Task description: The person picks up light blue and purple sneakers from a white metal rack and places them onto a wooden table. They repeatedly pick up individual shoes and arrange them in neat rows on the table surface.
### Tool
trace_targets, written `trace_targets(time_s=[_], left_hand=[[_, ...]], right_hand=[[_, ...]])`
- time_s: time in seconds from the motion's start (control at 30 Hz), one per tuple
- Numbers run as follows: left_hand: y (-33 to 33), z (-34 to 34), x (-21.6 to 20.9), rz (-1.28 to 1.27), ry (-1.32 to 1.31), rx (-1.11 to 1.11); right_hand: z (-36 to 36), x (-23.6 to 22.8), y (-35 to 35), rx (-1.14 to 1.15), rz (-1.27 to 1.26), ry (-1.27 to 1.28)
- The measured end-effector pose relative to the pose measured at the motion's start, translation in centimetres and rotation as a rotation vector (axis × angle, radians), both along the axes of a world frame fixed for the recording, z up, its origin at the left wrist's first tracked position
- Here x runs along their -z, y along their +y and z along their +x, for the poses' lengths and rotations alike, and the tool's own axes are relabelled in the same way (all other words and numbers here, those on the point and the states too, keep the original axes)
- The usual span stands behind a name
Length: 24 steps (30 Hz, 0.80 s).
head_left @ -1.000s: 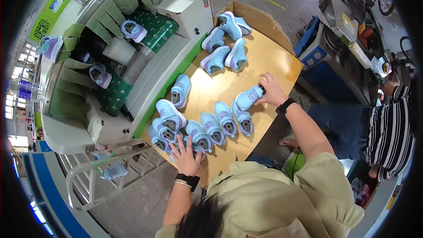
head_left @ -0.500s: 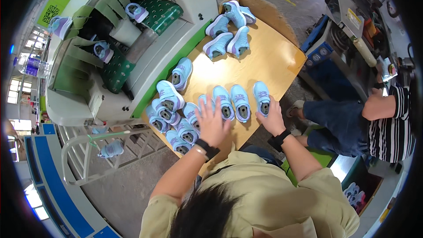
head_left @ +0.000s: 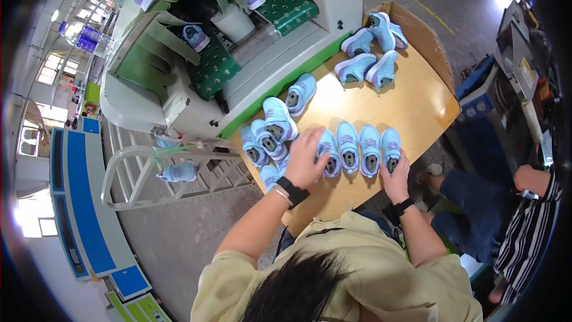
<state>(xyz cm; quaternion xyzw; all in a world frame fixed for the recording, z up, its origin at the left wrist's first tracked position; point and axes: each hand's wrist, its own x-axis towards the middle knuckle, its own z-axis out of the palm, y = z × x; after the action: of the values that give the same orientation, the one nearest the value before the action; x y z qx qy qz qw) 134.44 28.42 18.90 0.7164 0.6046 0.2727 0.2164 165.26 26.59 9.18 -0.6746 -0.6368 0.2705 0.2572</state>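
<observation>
Four light-blue sneakers with lilac soles stand side by side in a row, heels toward me. My right hand (head_left: pixel 396 179) grips the heel of the rightmost sneaker (head_left: pixel 391 142), thumb on one side and fingers on the other. My left hand (head_left: pixel 307 162) is open, fingers stretched forward, its thumb beside the leftmost sneaker of the row (head_left: pixel 329 143). Left of that hand lies a loose group of similar sneakers (head_left: pixel 279 120), some leaning on each other and partly hidden by my hand. All rest on a tan tabletop (head_left: pixel 325 98).
More blue sneakers (head_left: pixel 354 67) lie heaped at the table's far end, by a cardboard edge (head_left: pixel 432 39). A machine with a green perforated conveyor (head_left: pixel 289 6) carrying sneakers borders the far left side. A metal rack (head_left: pixel 128 170) stands at left; a person in a striped top (head_left: pixel 530 235) is at right.
The rightmost sneaker, in my right hand, has come left against the row, closing the gap. My left hand has moved off the row's left sneaker, uncovering it. The whole view has shifted.
</observation>
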Motion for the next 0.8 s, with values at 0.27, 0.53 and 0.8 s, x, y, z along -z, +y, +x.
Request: trace_targets(time_s=[0.27,0.53,0.8], left_hand=[[3.5,-8.2,0.1,0.123,-0.118,-0.366],[3.4,-4.5,1.1,0.033,-0.022,-0.196],[-0.4,2.1,3.4,-0.203,0.296,0.289]], right_hand=[[0.1,-0.4,0.2,-0.008,-0.028,-0.014],[-0.2,-0.5,0.1,0.017,-0.031,-0.011],[4.9,1.9,3.1,0.004,-0.131,-0.003]])
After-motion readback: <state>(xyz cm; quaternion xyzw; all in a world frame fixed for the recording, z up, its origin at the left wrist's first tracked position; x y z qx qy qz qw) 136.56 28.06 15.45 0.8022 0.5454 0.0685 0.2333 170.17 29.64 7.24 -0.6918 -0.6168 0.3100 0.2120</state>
